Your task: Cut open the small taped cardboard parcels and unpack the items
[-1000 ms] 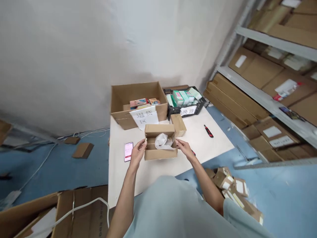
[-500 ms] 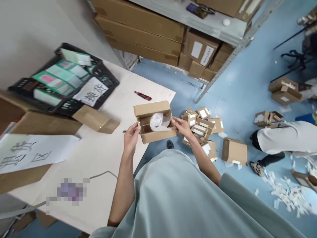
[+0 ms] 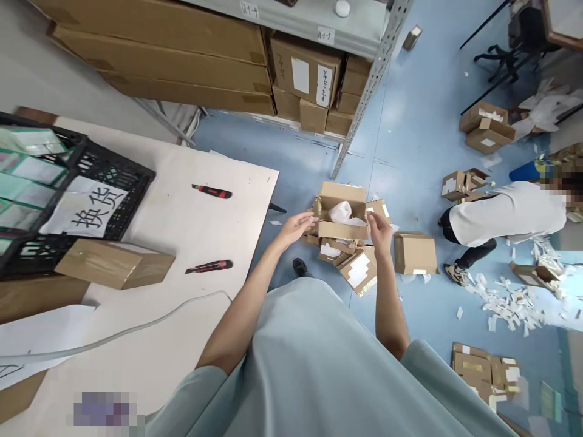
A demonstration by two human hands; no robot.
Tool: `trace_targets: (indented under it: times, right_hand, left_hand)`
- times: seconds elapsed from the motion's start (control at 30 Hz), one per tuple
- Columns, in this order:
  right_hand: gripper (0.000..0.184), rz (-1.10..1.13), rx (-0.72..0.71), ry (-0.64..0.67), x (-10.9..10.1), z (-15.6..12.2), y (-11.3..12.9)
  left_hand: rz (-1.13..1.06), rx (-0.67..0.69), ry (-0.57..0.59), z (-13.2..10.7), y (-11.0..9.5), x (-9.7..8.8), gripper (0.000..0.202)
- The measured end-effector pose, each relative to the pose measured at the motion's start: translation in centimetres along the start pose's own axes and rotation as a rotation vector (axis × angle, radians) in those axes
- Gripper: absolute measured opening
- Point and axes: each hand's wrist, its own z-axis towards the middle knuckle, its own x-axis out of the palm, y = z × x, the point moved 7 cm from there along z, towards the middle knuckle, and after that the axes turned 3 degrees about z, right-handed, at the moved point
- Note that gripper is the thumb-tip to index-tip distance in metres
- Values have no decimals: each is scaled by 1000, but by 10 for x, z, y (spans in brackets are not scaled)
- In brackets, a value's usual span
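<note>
An open cardboard box with white wrapping material inside is over the pile of discarded boxes on the floor, between my two hands. It looks smaller and farther away than my hands. My left hand is at the box's left end, fingers stretched out and apart, with nothing held. Beside the right end is my right hand, its fingers loosely parted and holding nothing that I can see. Whether the box rests on the pile or is still in the air, I cannot tell.
Two red-and-black utility knives, one upper and one lower, lie on the white table. A closed carton stands near a black crate. Metal shelving rises ahead. A co-worker bends at the right, near paper scraps.
The box has left my hands and moved down and right, from the table's edge to over the pile. My hands have moved right and opened. The view has swung right.
</note>
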Motion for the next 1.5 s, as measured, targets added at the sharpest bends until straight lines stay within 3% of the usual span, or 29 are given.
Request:
trace_targets:
  times: [0.1,0.2,0.33,0.53,0.67,0.83,0.97,1.2,1.5]
  right_hand:
    - [70,-15,17,-37,-5,4,-14]
    - [65,4,40,63,25,1,-25]
    - [62,-1,76,297,98,-11,-27]
    - [54,-25,51,743,226,-52,-5]
    - [41,-69,3,982,299,-92,15]
    - [40,-91,-95,1198,365,-144,46]
    - [43,-93,-162,1330,405,-187,69]
    - [43,-112,-212,1453,455,-258,100]
    - [39,-197,-182,1405,496,-311,109]
  left_hand:
    - [18,-70,35,-2,18,8,52]
    - [2,-107,-34,-20,42,-9,50]
    - [-44,-165,-192,-58,73,-53,52]
    - [-187,-189,-498,-131,109,-115,62]
    - [-288,-195,-707,-188,127,-143,70]
    - [-404,-138,-942,-252,143,-168,81]
    - [-484,-94,-1089,-295,154,-187,78]
    - [-587,-23,-1220,-359,171,-228,75]
    - [-656,24,-1286,-423,204,-271,66]
